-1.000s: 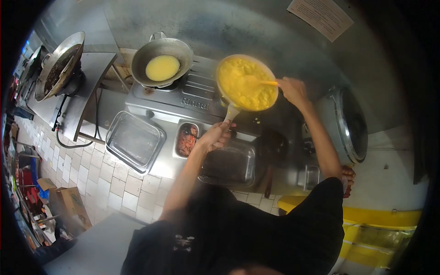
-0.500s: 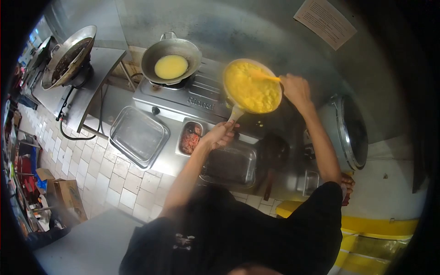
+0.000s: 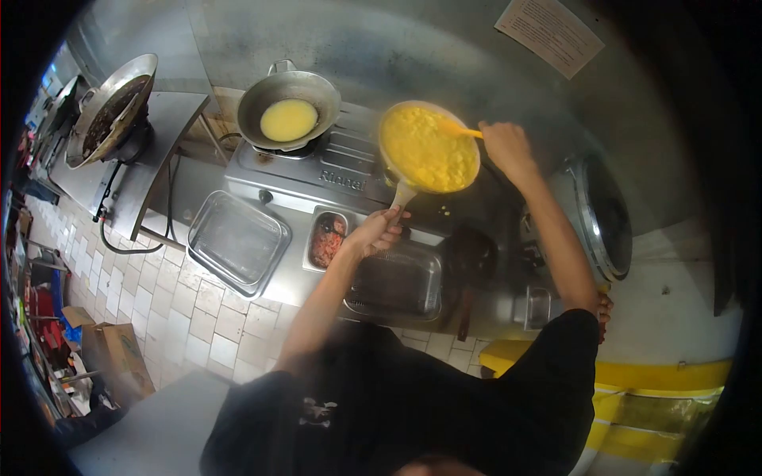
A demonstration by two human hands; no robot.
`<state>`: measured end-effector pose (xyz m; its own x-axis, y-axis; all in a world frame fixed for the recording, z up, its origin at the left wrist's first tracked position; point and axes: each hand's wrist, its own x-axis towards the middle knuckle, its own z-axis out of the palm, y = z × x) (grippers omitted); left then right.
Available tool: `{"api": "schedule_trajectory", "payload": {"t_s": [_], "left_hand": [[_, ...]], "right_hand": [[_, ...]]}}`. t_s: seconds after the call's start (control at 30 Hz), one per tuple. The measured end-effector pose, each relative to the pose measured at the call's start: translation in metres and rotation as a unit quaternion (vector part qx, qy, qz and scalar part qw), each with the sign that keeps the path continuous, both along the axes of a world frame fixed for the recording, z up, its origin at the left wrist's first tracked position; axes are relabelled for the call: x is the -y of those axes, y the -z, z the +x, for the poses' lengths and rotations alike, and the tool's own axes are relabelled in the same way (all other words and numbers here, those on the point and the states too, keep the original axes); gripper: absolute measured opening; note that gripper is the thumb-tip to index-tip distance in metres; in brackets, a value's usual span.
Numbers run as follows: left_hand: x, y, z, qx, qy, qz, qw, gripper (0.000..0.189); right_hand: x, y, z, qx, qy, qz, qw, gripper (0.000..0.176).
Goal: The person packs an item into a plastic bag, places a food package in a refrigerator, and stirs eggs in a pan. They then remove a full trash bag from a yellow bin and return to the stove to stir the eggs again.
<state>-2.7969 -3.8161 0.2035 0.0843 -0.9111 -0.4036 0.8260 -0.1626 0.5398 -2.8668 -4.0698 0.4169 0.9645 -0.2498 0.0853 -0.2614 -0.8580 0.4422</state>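
Observation:
My left hand (image 3: 379, 232) is closed around the pale handle of a frying pan (image 3: 406, 193), which is lifted and tilted above the right side of the stove. Soft yellow scrambled egg (image 3: 425, 149) fills the pan. In my right hand (image 3: 508, 147) is an orange spatula (image 3: 464, 131), its blade in the egg near the pan's upper right edge. A metal wok (image 3: 329, 99) with pale yellow liquid (image 3: 288, 120) sits on the left burner of the stove (image 3: 343, 181). A few bits of egg lie on the stove below the pan.
Along the counter front are an empty metal tray (image 3: 238, 238), a small container of chopped pinkish food (image 3: 326, 242) and a perforated tray (image 3: 397, 282). Another wok (image 3: 111, 111) stands on the left table. A large round-lidded pot (image 3: 599, 222) is at right; boxes (image 3: 119, 357) lie lower left.
The whole view has shifted slightly. Both hands keep their holds, and the spatula has moved a little within the egg, still near the pan's upper right edge.

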Motion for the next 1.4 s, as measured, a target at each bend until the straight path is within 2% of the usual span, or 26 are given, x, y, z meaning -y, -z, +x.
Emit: {"api": "schedule_trajectory", "payload": {"t_s": [0.17, 0.23, 0.3, 0.33, 0.43, 0.5, 0.57, 0.67, 0.7, 0.73, 0.8, 0.87, 1.0, 1.1, 1.17, 1.2, 1.23, 1.3, 1.37, 1.4], "left_hand": [[0.001, 0.004, 0.001, -0.049, 0.000, -0.022, 0.999, 0.037], [-0.002, -0.001, 0.002, -0.040, 0.016, -0.012, 0.999, 0.041], [-0.002, 0.001, 0.001, -0.104, 0.001, -0.056, 0.993, 0.047], [-0.001, 0.003, 0.000, -0.107, 0.013, -0.053, 0.993, 0.047], [0.001, 0.008, -0.003, -0.026, -0.023, -0.048, 0.998, 0.050], [0.002, 0.014, -0.002, -0.002, -0.010, -0.048, 0.999, 0.048], [0.000, 0.010, -0.002, 0.054, -0.048, -0.029, 0.997, 0.046], [0.006, 0.019, -0.002, 0.046, -0.073, -0.039, 0.995, 0.041], [0.007, 0.022, -0.005, 0.044, -0.099, -0.031, 0.994, 0.040], [0.003, 0.028, 0.000, 0.063, -0.060, -0.031, 0.996, 0.034], [0.002, 0.020, -0.002, 0.039, -0.066, -0.039, 0.996, 0.031], [0.001, 0.017, -0.001, 0.018, -0.081, -0.048, 0.995, 0.029], [-0.001, 0.022, 0.003, -0.009, -0.065, -0.083, 0.994, 0.035], [-0.005, 0.017, 0.003, -0.015, -0.059, -0.086, 0.994, 0.037], [-0.012, 0.014, 0.003, -0.030, -0.080, -0.077, 0.993, 0.036], [-0.015, 0.020, 0.005, 0.022, -0.106, -0.039, 0.993, 0.034], [-0.025, 0.029, 0.005, 0.021, -0.101, -0.028, 0.994, 0.034], [-0.056, 0.020, 0.010, 0.127, -0.218, -0.027, 0.967, 0.037], [-0.099, 0.016, 0.010, 0.250, -0.233, -0.045, 0.939, 0.037], [-0.125, 0.017, 0.006, 0.302, -0.204, -0.030, 0.931, 0.037]], "right_hand": [[-0.018, 0.014, -0.019, 0.005, 0.086, 0.081, 0.993, 0.028], [-0.028, 0.042, -0.030, 0.028, 0.121, 0.106, 0.987, 0.029], [-0.054, 0.069, -0.041, 0.020, 0.175, 0.130, 0.976, 0.031], [-0.070, 0.084, -0.044, 0.073, 0.211, 0.171, 0.960, 0.032], [-0.135, 0.103, -0.046, 0.193, 0.265, 0.264, 0.907, 0.038], [-0.152, 0.129, -0.044, 0.224, 0.272, 0.315, 0.881, 0.036], [-0.169, 0.162, -0.039, 0.294, 0.251, 0.295, 0.874, 0.033], [-0.201, 0.158, -0.020, 0.340, 0.296, 0.361, 0.817, 0.029], [-0.202, 0.162, -0.018, 0.329, 0.286, 0.348, 0.830, 0.031], [-0.205, 0.160, -0.017, 0.309, 0.303, 0.350, 0.831, 0.031], [-0.220, 0.137, -0.011, 0.290, 0.323, 0.352, 0.829, 0.031], [-0.232, 0.116, -0.003, 0.250, 0.393, 0.375, 0.802, 0.030], [-0.228, 0.137, 0.000, 0.274, 0.382, 0.385, 0.794, 0.029], [-0.222, 0.148, -0.005, 0.279, 0.372, 0.385, 0.797, 0.037], [-0.219, 0.156, -0.013, 0.310, 0.341, 0.343, 0.819, 0.047], [-0.224, 0.144, -0.020, 0.302, 0.370, 0.362, 0.801, 0.055], [-0.234, 0.135, -0.033, 0.355, 0.365, 0.332, 0.794, 0.052], [-0.234, 0.145, -0.075, 0.393, 0.350, 0.342, 0.779, 0.043], [-0.232, 0.181, -0.121, 0.442, 0.371, 0.322, 0.750, 0.033], [-0.232, 0.206, -0.149, 0.462, 0.367, 0.298, 0.750, 0.027]]}}
